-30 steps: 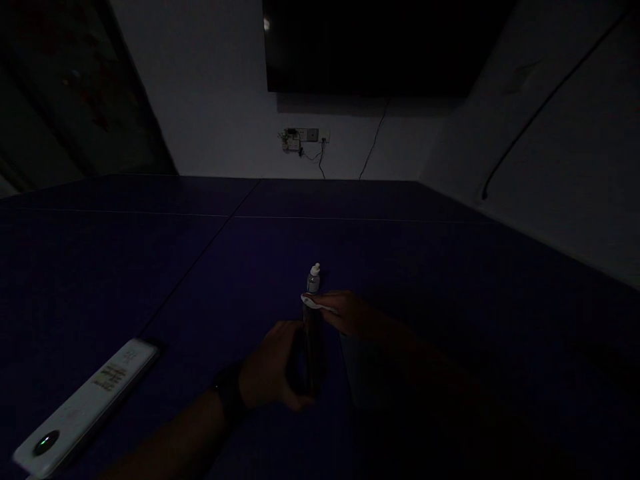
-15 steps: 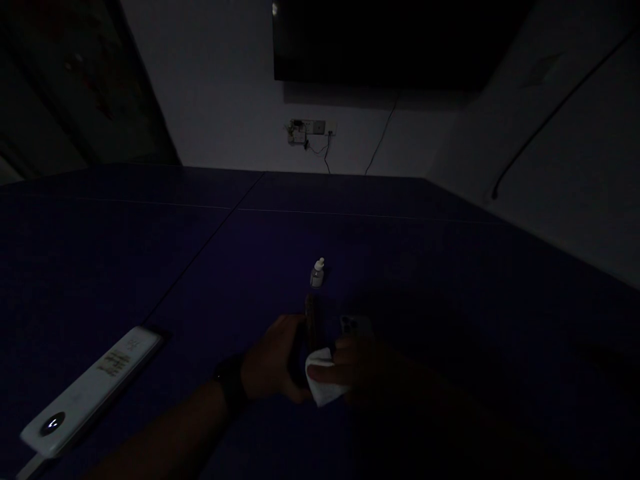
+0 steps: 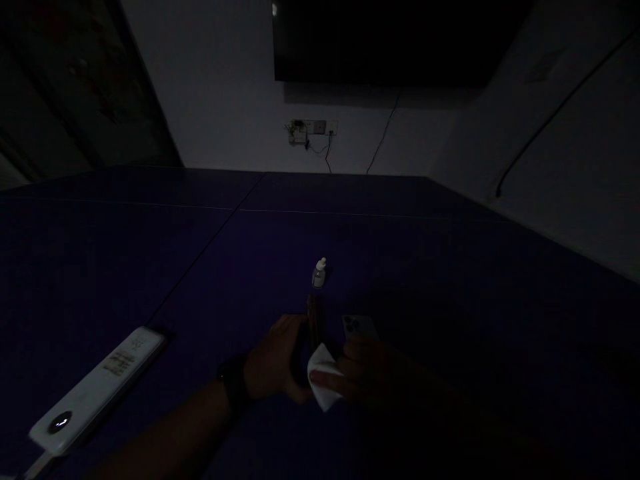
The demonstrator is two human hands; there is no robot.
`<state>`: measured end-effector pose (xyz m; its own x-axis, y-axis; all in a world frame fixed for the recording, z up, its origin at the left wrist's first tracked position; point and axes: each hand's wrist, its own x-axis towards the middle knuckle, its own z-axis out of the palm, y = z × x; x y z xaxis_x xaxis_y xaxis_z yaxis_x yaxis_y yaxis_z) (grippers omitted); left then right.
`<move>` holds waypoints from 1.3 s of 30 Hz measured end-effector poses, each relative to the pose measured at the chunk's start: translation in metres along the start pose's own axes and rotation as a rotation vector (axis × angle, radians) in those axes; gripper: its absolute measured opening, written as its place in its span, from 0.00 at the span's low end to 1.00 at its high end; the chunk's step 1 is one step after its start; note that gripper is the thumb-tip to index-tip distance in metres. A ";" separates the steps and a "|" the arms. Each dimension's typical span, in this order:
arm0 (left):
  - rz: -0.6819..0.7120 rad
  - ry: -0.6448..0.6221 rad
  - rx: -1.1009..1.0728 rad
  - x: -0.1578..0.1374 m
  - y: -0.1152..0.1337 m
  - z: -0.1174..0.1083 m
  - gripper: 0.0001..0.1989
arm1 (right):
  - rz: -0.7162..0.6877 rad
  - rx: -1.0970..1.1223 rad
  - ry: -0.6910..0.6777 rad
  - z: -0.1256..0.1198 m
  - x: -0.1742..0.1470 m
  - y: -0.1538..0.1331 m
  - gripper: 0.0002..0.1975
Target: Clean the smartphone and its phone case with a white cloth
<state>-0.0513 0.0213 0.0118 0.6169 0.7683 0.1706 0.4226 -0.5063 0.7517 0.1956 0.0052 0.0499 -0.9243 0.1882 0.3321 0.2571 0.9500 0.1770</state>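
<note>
A dark, narrow, brownish object [image 3: 313, 320] stands in front of me, too dim to name; its near end is hidden behind a white cloth [image 3: 325, 393]. My left hand [image 3: 275, 360], with a dark watch on the wrist, curves around its left side, thumb and fingers gripping it. Between the fingers of my right hand [image 3: 357, 370] is the folded white cloth, pressed against the object's near end. Just beyond my right hand lies a grey phone [image 3: 363, 325], camera lenses up, partly covered by the hand. A small dropper bottle [image 3: 319, 275] with a white top stands farther back.
The room is very dark. A long white device [image 3: 97, 387] with a round lit display lies at the left on the dark blue table [image 3: 240, 267]. Sockets with cables [image 3: 310, 130] and a large black screen [image 3: 390, 40] are on the wall behind.
The white cloth in my right hand has shifted and folded slightly against the narrow object. My left hand keeps its grip. The whole view has moved a little.
</note>
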 end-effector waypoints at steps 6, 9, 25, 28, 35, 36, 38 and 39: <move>0.042 0.078 0.012 -0.002 0.004 0.001 0.53 | 0.231 0.034 -0.132 0.027 0.003 0.049 0.30; 0.035 0.061 0.018 -0.001 0.005 0.000 0.49 | 0.335 0.196 -0.089 0.030 0.013 0.066 0.29; -0.090 0.122 -0.356 -0.008 0.006 -0.001 0.45 | 0.573 0.774 0.167 0.007 0.003 0.025 0.23; -0.098 0.099 -0.454 -0.011 0.015 -0.001 0.39 | 0.548 0.656 0.187 -0.002 0.001 0.007 0.26; -0.139 0.104 -0.553 -0.012 0.037 -0.002 0.37 | 0.504 0.455 0.085 -0.016 0.024 0.002 0.53; -0.143 0.124 -0.530 -0.012 0.040 -0.002 0.37 | 0.506 0.423 0.096 -0.017 0.028 0.002 0.54; -0.150 0.161 -0.474 -0.012 0.045 -0.003 0.37 | 0.503 0.359 0.150 -0.018 0.034 0.001 0.50; -0.149 0.166 -0.446 -0.012 0.047 -0.003 0.38 | 0.500 0.339 0.185 -0.017 0.036 0.001 0.48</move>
<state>-0.0414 -0.0104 0.0472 0.4419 0.8900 0.1124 0.1504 -0.1970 0.9688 0.1672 0.0091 0.0781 -0.6437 0.6128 0.4585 0.5140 0.7900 -0.3343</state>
